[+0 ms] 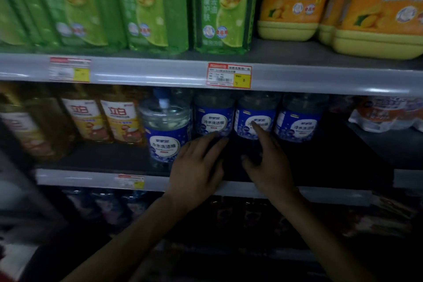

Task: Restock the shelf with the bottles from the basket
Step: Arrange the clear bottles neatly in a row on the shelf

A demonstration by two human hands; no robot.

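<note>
Bottles [254,121] (blue labels) on shelf [103,158]; both hands spread, empty: L [196,167] near, R [267,162] fingertip touching.

The large orange-and-yellow plastic jugs [290,0] on the upper shelf carry the brand 立白 in big characters. The same 立白 stands in red on the amber bottles with yellow labels [120,119] on the middle shelf. The clear bottles with blue labels [297,125] read 冷水洗洁精. The red-and-yellow price tag [229,75] on the shelf rail shows an 8; its smaller print is too blurred to read.
</note>
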